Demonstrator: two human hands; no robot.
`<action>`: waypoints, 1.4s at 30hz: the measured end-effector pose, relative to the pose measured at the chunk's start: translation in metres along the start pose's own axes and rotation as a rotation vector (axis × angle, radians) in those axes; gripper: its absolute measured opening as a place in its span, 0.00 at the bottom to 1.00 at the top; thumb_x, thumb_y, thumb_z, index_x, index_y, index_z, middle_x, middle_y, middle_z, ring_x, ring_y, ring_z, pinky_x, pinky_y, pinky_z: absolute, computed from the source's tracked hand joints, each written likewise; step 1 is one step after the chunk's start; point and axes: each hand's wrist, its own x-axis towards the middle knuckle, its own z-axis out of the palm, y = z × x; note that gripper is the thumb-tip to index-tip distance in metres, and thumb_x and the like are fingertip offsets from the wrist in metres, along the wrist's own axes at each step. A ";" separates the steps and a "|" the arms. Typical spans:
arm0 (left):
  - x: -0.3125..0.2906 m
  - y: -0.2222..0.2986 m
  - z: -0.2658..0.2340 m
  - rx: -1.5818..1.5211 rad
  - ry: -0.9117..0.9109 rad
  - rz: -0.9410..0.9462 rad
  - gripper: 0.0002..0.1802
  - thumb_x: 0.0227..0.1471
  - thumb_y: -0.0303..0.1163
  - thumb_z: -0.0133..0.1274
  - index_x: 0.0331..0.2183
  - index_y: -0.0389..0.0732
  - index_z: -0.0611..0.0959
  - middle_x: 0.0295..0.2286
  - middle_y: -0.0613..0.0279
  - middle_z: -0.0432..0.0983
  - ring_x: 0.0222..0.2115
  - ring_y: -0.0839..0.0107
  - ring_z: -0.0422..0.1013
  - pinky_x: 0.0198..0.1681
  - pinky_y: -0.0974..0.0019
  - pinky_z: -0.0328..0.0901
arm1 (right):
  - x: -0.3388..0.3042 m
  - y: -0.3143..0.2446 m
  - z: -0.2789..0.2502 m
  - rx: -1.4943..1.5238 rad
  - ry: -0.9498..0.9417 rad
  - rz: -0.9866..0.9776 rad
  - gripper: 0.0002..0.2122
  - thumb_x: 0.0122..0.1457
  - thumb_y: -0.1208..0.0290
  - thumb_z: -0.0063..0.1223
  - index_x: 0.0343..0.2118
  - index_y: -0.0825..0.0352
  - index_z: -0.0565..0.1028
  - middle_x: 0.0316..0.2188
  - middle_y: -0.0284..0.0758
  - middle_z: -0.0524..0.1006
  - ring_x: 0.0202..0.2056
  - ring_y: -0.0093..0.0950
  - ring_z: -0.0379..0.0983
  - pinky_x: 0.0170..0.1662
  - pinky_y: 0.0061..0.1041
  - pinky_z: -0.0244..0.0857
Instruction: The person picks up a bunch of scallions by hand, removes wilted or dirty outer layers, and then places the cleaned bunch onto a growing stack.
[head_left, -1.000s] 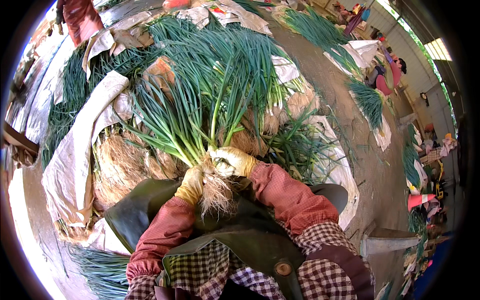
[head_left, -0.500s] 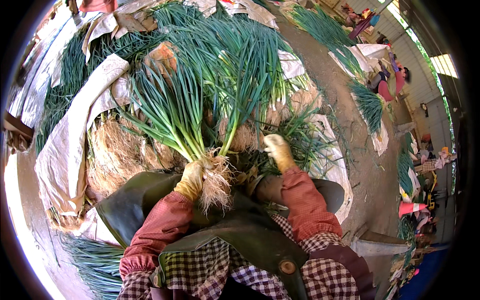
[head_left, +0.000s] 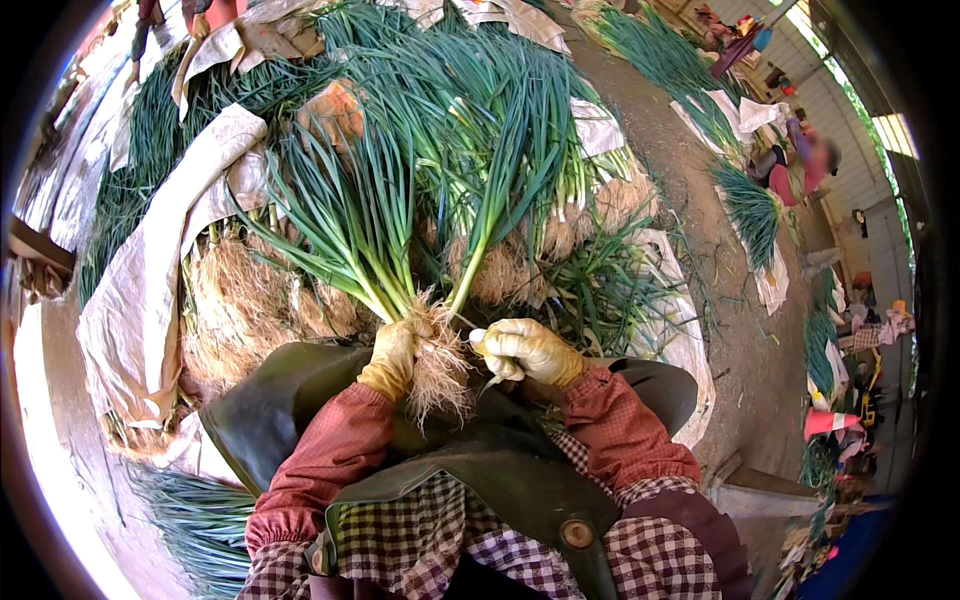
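A bunch of scallions (head_left: 385,265) stands upright in front of me, its long green leaves fanning away and its tangled pale roots (head_left: 440,365) hanging over my lap. My left hand (head_left: 392,358), in a yellowish glove, is closed round the bunch just above the roots. Right beside those roots, my right hand (head_left: 530,352), gloved too, has its fingers curled together in a pinch. A thin pale strand shows by its fingertips; what exactly they hold is too small to make out. A dark green apron (head_left: 470,500) covers my lap beneath both hands.
More scallions (head_left: 470,110) lie heaped ahead, with rooted bundles (head_left: 230,300) at the left beside a pale cloth (head_left: 165,270). Loose green leaves (head_left: 610,290) lie to the right. Another person (head_left: 785,180) sits far right, near a traffic cone (head_left: 830,423). Someone stands at the upper left.
My right hand has come back toward me and leftward, from above the loose leaves to beside the roots. My left hand keeps its hold on the scallions.
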 end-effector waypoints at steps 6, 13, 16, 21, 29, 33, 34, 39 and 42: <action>-0.007 0.006 0.017 0.009 0.004 -0.036 0.02 0.34 0.20 0.49 0.17 0.32 0.76 0.11 0.59 0.68 0.07 0.71 0.60 0.09 0.74 0.55 | 0.046 0.023 -0.068 -0.845 0.782 -0.350 0.13 0.54 0.64 0.43 0.36 0.68 0.70 0.18 0.32 0.72 0.17 0.19 0.66 0.20 0.19 0.61; -0.018 0.000 0.010 0.090 0.011 -0.008 0.03 0.35 0.21 0.49 0.16 0.31 0.76 0.10 0.57 0.68 0.07 0.70 0.60 0.10 0.72 0.56 | 0.121 0.021 -0.046 -1.668 0.583 0.367 0.25 0.49 0.51 0.47 0.36 0.73 0.67 0.23 0.41 0.74 0.27 0.33 0.72 0.30 0.28 0.65; -0.025 0.003 0.009 0.087 0.022 -0.011 0.04 0.35 0.21 0.49 0.16 0.31 0.76 0.10 0.56 0.68 0.07 0.69 0.60 0.11 0.72 0.56 | 0.127 0.028 -0.053 -1.404 0.508 0.444 0.21 0.46 0.54 0.53 0.27 0.74 0.71 0.21 0.40 0.73 0.23 0.32 0.70 0.29 0.28 0.63; -0.017 -0.003 0.012 0.074 -0.014 -0.034 0.04 0.35 0.21 0.48 0.16 0.32 0.76 0.10 0.57 0.68 0.07 0.69 0.60 0.11 0.72 0.56 | 0.121 0.077 -0.066 -0.974 0.409 0.083 0.15 0.48 0.62 0.52 0.24 0.73 0.71 0.21 0.39 0.73 0.21 0.24 0.66 0.27 0.25 0.61; -0.017 0.001 0.000 0.113 0.024 -0.030 0.01 0.34 0.21 0.49 0.17 0.35 0.76 0.11 0.63 0.66 0.09 0.74 0.57 0.11 0.74 0.52 | 0.051 -0.079 0.004 0.228 0.003 -0.564 0.11 0.55 0.64 0.45 0.38 0.63 0.70 0.24 0.31 0.73 0.13 0.12 0.61 0.10 0.11 0.54; 0.000 -0.008 -0.003 0.018 -0.035 -0.016 0.02 0.34 0.22 0.50 0.19 0.35 0.76 0.12 0.63 0.67 0.08 0.74 0.57 0.12 0.74 0.53 | 0.002 -0.079 -0.092 -0.946 1.211 -0.271 0.14 0.53 0.63 0.46 0.38 0.66 0.69 0.25 0.33 0.73 0.23 0.24 0.69 0.26 0.24 0.66; -0.005 -0.008 0.003 0.000 -0.071 -0.002 0.02 0.34 0.23 0.50 0.18 0.34 0.76 0.12 0.62 0.67 0.08 0.73 0.57 0.11 0.74 0.53 | -0.003 -0.053 -0.111 -1.414 1.306 0.120 0.15 0.50 0.60 0.48 0.36 0.66 0.69 0.26 0.34 0.74 0.23 0.25 0.69 0.29 0.26 0.65; -0.012 -0.006 0.004 0.086 0.000 -0.002 0.03 0.34 0.22 0.49 0.17 0.32 0.75 0.11 0.59 0.69 0.08 0.71 0.63 0.09 0.76 0.54 | 0.086 0.021 -0.064 -1.130 0.744 0.283 0.24 0.47 0.45 0.40 0.24 0.66 0.74 0.24 0.43 0.74 0.25 0.35 0.71 0.31 0.34 0.63; -0.019 -0.006 0.008 0.126 -0.023 -0.035 0.04 0.36 0.23 0.50 0.18 0.31 0.77 0.12 0.56 0.70 0.09 0.71 0.63 0.11 0.74 0.55 | 0.126 0.025 -0.077 -1.340 0.768 0.410 0.20 0.48 0.53 0.45 0.25 0.70 0.74 0.15 0.37 0.72 0.16 0.35 0.68 0.27 0.33 0.62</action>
